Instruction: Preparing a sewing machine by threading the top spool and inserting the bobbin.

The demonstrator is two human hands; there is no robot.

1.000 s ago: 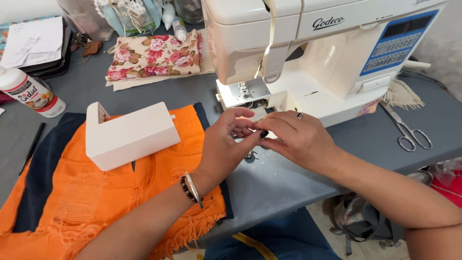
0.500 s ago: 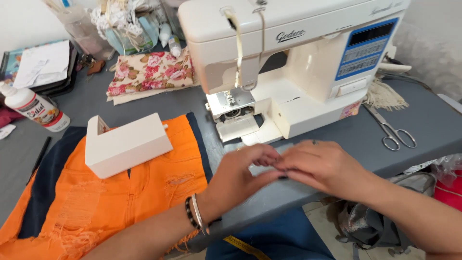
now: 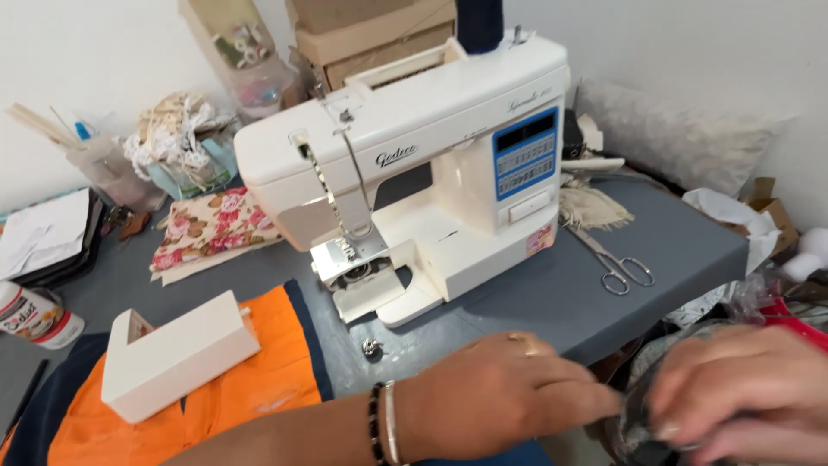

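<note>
My left hand (image 3: 500,397), with bracelets at the wrist, reaches right past the front edge of the grey table (image 3: 552,302). Its fingers lie together and their tips meet a dark item (image 3: 636,425) below the table's edge. My right hand (image 3: 742,388) is blurred and curls round that dark item from the right. What the item is cannot be made out. A small metal bobbin case (image 3: 371,348) lies on the table in front of the white sewing machine (image 3: 431,173), apart from both hands.
Orange fabric with a navy border (image 3: 259,380) lies front left under a white L-shaped machine part (image 3: 177,354). Scissors (image 3: 617,267) lie right of the machine. Floral cloth (image 3: 216,229), a glue bottle (image 3: 34,315) and clutter stand at the back left. Bags crowd the right side.
Both hands have left the spot in front of the needle and moved right, off the table's edge. The small metal part now lies bare on the table. The view has swung right.
</note>
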